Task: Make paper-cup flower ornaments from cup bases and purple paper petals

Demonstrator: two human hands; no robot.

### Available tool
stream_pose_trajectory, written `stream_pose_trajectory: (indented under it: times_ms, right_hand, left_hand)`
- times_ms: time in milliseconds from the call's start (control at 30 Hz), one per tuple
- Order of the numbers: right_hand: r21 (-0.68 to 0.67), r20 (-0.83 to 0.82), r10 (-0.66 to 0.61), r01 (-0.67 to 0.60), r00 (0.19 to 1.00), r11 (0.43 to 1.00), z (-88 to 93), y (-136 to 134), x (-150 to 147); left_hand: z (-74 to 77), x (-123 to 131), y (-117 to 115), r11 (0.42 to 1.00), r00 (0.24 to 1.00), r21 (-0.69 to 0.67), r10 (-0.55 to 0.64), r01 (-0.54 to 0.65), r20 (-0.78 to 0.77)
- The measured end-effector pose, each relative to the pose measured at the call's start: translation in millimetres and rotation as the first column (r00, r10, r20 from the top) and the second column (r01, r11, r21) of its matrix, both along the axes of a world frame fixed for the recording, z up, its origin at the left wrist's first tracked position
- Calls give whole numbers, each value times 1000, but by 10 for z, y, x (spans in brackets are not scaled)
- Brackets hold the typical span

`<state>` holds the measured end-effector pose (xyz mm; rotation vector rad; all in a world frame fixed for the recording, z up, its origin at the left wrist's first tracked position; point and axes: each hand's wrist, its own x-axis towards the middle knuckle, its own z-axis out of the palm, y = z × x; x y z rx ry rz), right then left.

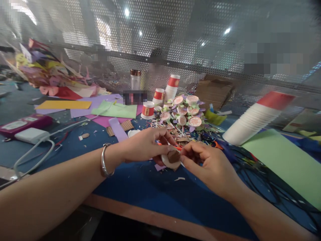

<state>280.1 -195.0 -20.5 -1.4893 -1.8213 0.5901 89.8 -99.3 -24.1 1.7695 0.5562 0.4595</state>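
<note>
My left hand (145,145), with a silver bangle at its wrist, is closed on a small round white paper piece (166,162), which looks like a cut-off cup bottom. A brown cardboard piece (174,156) lies against its face. My right hand (209,164) pinches at the right edge of the cardboard; its fingertips hide exactly what they grip. Just beyond the hands stands a pile of round paper-cup pieces (182,119) with red print and green and purple paper tabs. Thin paper scraps (173,133) lie around its foot.
A tilted stack of paper cups (259,117) and a green sheet (283,160) are at right, beside black cables (260,187). Coloured paper (62,104), a white cable (54,134) and a purple box (25,124) lie left. Red-and-white cups (147,109) stand behind.
</note>
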Motion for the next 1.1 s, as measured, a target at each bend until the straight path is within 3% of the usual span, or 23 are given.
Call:
stream_pose_trajectory:
  times_ms: [100,167,233,267,333,433,533,600,667,767,933,1033,1100]
  right_hand:
    - [-7,-1,-1,1,1000,1000,-17,-6,9]
    - [-16,-12,-8,8,1000,1000,-13,-19,17]
    - [-27,-18,-16,15,1000,1000,-3,-28,27]
    - [-31,-18,-22,21,1000,999,2,-30,32]
    - [-38,-17,-32,31,999,999,10,-26,37]
    - [-44,-5,-29,29,1000,999,13,-13,34]
    - [-52,34,-19,21,999,998,10,-5,21]
    - [-71,53,-17,21,998,997,5,-2,11]
    - [-93,45,-7,11,999,996,-3,2,0]
    - [-105,14,12,-10,1000,994,-17,8,-15]
    - [-97,6,25,-24,1000,995,-26,8,-1]
    - [-38,42,-19,20,999,999,-43,21,42]
    - [-14,48,-41,42,998,999,-62,40,72]
  left_hand:
    - [77,-46,4,999,998,-26,-24,22,-63]
    - [173,-120,9,997,983,51,-44,53,-178]
    - [289,-216,15,972,923,154,-108,175,-370]
    - [344,-267,20,945,876,206,-134,253,-463]
    - [429,-360,35,848,805,389,-72,361,-589]
    - [463,-454,72,742,786,576,108,343,-609]
    - [423,-461,81,681,829,669,163,298,-535]
    - [385,-401,47,701,888,675,135,228,-439]
    - [340,-297,-13,797,932,586,85,149,-352]
    - [243,-126,-92,930,971,346,-42,125,-237]
    - [106,-35,-47,970,993,234,-33,60,-117]
    - [112,-89,38,957,995,282,83,-66,-49]
    - [138,-132,67,946,993,320,85,-56,-78]
